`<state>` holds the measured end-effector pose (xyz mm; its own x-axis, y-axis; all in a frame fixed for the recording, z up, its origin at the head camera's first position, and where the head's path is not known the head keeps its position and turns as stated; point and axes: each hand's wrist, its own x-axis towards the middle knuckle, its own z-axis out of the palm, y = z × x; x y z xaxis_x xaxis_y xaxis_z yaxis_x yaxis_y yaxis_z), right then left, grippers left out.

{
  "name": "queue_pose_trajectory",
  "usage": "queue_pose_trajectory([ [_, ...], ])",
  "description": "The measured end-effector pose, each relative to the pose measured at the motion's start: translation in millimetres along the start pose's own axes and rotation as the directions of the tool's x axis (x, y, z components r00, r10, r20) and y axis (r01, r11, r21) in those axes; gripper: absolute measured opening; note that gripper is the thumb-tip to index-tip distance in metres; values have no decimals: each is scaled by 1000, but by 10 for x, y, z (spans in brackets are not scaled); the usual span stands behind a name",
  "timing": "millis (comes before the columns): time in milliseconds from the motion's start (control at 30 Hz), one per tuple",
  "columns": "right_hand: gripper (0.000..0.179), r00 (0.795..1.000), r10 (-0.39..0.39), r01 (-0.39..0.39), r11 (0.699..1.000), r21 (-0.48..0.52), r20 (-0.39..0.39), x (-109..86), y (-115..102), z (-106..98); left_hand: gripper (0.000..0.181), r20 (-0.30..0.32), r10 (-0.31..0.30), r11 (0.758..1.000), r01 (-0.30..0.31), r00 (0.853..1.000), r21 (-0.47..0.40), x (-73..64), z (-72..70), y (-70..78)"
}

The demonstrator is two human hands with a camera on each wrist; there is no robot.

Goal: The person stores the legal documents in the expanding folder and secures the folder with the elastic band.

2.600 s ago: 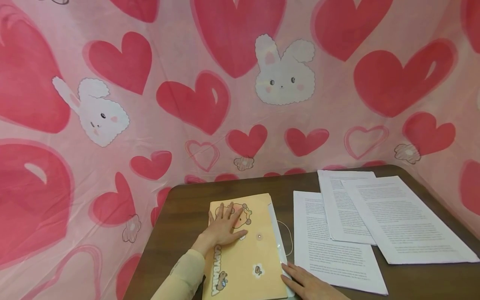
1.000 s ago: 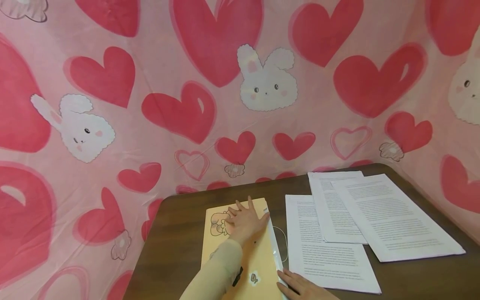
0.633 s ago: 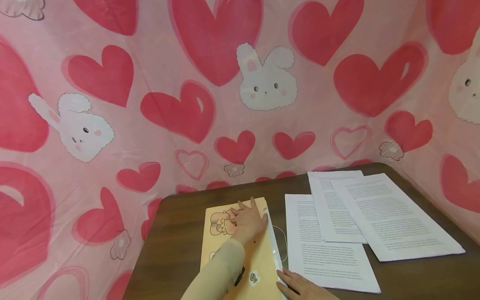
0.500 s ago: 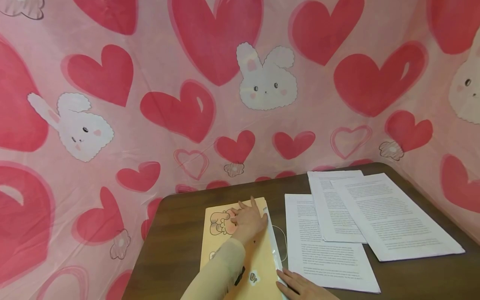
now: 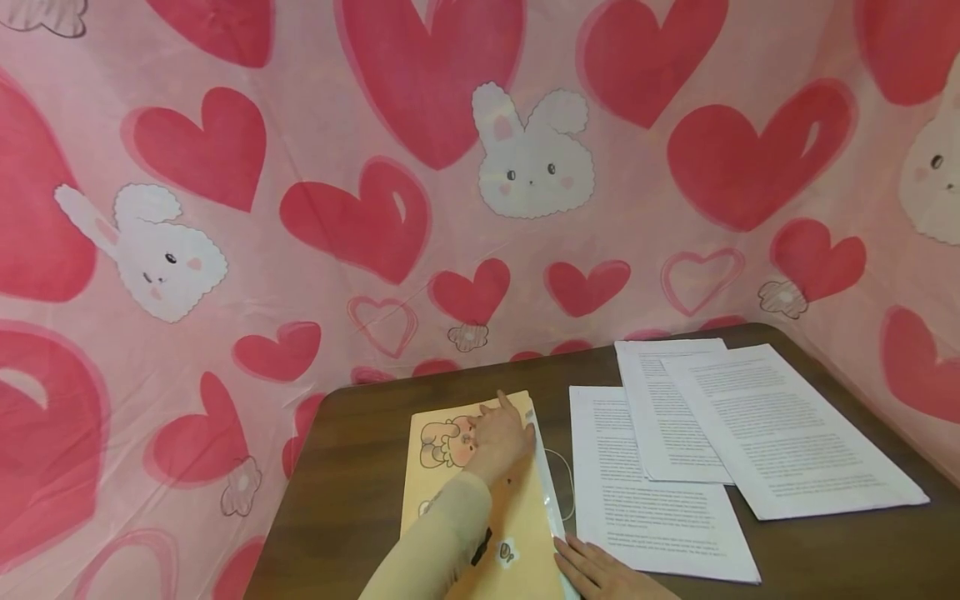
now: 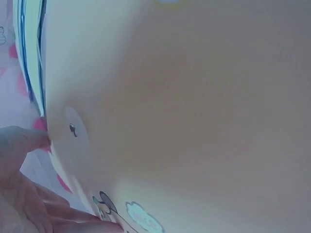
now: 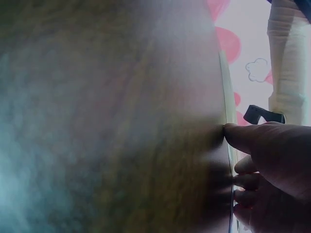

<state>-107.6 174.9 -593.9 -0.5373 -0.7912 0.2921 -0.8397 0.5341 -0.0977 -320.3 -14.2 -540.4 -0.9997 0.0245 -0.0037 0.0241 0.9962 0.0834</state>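
A yellow file folder [image 5: 517,508] printed with cartoon capybaras lies on the brown table in the head view. My left hand [image 5: 504,429] rests on its cover close to the upper right corner, thumb at the right-hand edge. In the left wrist view the left hand [image 6: 29,194] touches the cover beside that edge, where layered sheets show. At the lower right of the folder, my right hand [image 5: 607,571] lays its fingers against the edge. The right wrist view has the right hand's thumb [image 7: 243,137] at the tabletop and the other fingers along the folder's side. My left forearm covers part of the folder.
Three printed paper stacks lie to the right: a near one [image 5: 652,533], a rear one [image 5: 675,400] and a right one [image 5: 795,433], partly overlapping. A thin elastic cord [image 5: 570,492] loops out from the folder's right side. A pink heart-patterned cloth [image 5: 337,100] hangs behind the table [image 5: 337,475].
My left hand has moved from the upper left of the cover to its upper right, and its fingers have lately drawn closer together. The right hand stays at the edge. The head view has shifted.
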Motion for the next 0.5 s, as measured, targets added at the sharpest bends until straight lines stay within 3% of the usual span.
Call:
queue_pose_trajectory([
  [333, 72, 1000, 1, 0, 1000, -11, 19, 11, 8, -10, 83, -40, 86, 995, -84, 996, 44, 18, -67, 18],
  [500, 71, 999, -41, 38, 996, -85, -35, 3, 16, 8, 50, -65, 131, 991, -128, 989, 43, -1, -71, -3],
])
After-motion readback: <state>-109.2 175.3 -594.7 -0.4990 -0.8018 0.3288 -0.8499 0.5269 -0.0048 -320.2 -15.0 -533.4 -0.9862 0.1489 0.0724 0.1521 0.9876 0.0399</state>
